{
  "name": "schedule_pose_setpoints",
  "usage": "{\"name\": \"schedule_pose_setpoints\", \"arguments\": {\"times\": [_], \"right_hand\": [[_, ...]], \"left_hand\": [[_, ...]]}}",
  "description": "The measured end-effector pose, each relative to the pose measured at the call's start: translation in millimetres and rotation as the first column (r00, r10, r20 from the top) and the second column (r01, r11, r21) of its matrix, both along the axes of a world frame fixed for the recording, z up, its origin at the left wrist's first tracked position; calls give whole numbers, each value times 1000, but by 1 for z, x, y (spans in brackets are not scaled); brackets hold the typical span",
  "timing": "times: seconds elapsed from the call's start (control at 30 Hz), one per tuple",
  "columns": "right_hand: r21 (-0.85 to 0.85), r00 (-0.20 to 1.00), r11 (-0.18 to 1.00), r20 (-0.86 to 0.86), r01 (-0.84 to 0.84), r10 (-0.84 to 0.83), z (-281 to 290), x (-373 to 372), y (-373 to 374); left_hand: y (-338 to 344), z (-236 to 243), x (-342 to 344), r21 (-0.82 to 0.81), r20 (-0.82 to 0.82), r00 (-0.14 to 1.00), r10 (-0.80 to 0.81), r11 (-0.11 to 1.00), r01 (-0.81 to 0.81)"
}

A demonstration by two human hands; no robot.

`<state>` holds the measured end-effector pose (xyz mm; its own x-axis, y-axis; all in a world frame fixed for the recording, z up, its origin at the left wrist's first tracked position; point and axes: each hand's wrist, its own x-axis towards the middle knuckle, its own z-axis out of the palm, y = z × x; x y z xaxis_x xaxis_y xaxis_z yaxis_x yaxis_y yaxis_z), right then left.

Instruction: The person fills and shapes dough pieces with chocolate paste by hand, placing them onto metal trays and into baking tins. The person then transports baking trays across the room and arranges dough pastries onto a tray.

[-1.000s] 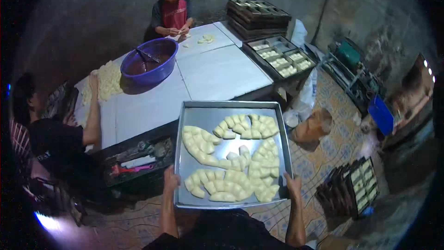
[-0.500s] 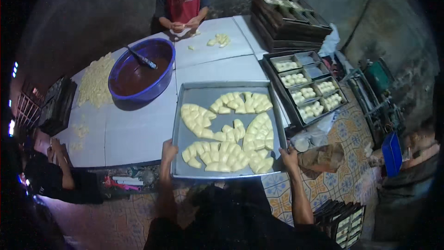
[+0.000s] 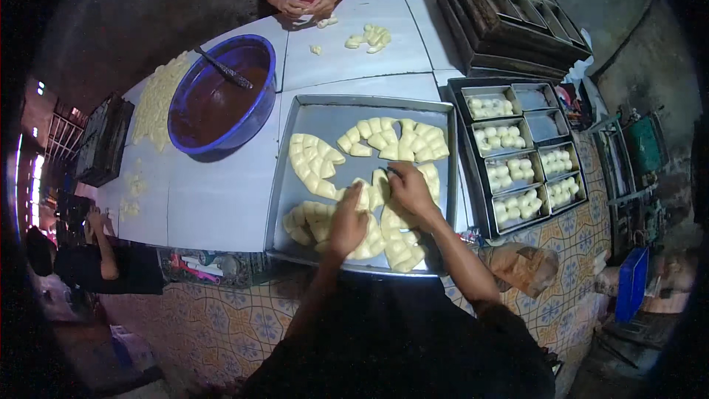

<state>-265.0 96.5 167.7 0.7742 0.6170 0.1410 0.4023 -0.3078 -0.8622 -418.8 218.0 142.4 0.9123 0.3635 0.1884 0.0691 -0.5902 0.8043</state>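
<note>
A large grey metal tray (image 3: 293,114) lies at the table's near edge, with pale yellow dough pieces (image 3: 312,165) set in curved, close-packed groups. Over its middle, my left hand (image 3: 347,227) has its fingers closed at a small piece of dough (image 3: 360,189); the fingertips are partly hidden. Just to the right, my right hand (image 3: 413,191) curls its fingers against another upright dough piece (image 3: 380,183). Both hands cover part of the dough groups beneath them.
A blue basin (image 3: 272,96) of brown mixture with a dark-handled utensil stands left, beside a spread of dough strips (image 3: 156,100). Right are dough-filled tins (image 3: 508,171) and stacked dark moulds (image 3: 484,26). Another person's hands (image 3: 306,7) work dough opposite; a person (image 3: 107,262) is at left.
Both hands have left the tray's sides and moved in over the dough at its middle. The tray now sits slightly turned on the table, and the view has shifted.
</note>
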Motion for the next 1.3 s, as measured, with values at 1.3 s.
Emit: {"name": "schedule_pose_setpoints", "arguments": {"times": [1.3], "right_hand": [[484, 706, 866, -570, -126, 421, 12, -53, 152]], "left_hand": [[373, 94, 86, -277, -249, 901, 355, 865, -418]]}}
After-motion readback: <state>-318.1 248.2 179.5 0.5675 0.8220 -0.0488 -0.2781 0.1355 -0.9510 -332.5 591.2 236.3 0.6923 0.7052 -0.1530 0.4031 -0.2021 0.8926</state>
